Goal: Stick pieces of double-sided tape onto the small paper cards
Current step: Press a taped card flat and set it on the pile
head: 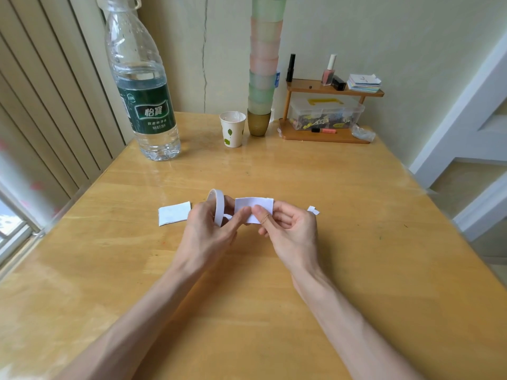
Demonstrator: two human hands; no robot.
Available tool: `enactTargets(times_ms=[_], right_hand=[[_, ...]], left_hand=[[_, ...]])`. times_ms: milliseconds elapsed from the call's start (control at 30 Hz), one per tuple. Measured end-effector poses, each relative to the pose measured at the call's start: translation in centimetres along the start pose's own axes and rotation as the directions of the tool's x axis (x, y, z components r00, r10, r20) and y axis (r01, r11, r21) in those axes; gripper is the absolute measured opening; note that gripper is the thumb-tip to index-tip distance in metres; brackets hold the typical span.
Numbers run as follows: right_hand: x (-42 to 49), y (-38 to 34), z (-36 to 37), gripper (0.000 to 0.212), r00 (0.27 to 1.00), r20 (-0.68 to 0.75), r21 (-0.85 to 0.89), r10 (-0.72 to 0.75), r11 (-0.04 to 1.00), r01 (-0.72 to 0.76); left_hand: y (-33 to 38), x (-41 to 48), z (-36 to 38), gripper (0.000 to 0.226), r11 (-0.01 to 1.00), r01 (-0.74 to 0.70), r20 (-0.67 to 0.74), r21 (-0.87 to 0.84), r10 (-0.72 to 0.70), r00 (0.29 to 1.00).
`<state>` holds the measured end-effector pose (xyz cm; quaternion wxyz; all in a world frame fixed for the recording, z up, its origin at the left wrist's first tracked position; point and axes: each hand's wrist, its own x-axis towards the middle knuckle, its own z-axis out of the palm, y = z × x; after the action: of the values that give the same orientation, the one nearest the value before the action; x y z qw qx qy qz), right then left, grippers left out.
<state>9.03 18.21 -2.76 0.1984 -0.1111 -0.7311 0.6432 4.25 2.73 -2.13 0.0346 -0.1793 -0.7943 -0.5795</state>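
Our left hand (pixel 208 231) hides part of the tape roll (pixel 219 207), our right hand (pixel 290 231) part of the card (pixel 250 203), and the top edge crops the cup stack (pixel 264 50).

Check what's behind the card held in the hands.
The right hand pinches the card, fingers behind it, thumb in front; the left hand, holding the tape roll, touches its left edge. The card's back is hidden, so tape there cannot be seen.

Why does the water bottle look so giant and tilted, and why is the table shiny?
Head view: the wide-angle lens bends the edges, so the water bottle leans and looms; light glares off the glossy table; the left hand gripping the tape roll and right hand pinching the card look sharp.
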Motion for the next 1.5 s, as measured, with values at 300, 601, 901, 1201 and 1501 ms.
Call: enactTargets(times_ms=[300,601,901,1201,1501], right_hand=[[0.1,-0.2,0.1,0.026,0.998,-0.012,0.032,-0.061,0.998,0.062],[0.3,0.2,0.4,0.027,0.988,-0.101,0.0,-0.115,0.993,0.115],[0.2,-0.1,0.5,0.04,0.989,-0.06,0.011,-0.138,0.99,0.139],[0.3,0.0,-0.2,0.022,0.994,0.008,0.098,-0.106,0.99,0.104],[0.1,-0.1,0.1,0.012,0.996,-0.021,0.138,-0.092,0.986,0.094]], left_hand=[[0.4,-0.3,0.1,0.029,0.996,0.054,0.005,-0.074,-0.054,0.999],[0.9,-0.2,0.1,0.017,0.994,0.056,-0.024,-0.097,-0.059,0.998],[0.8,-0.1,-0.4,0.026,0.988,0.085,0.023,-0.128,-0.083,0.996],[0.6,-0.1,-0.4,0.029,0.991,0.068,0.031,-0.112,-0.065,0.997],[0.8,-0.1,-0.3,0.025,0.991,0.061,-0.003,-0.12,-0.062,0.998]])
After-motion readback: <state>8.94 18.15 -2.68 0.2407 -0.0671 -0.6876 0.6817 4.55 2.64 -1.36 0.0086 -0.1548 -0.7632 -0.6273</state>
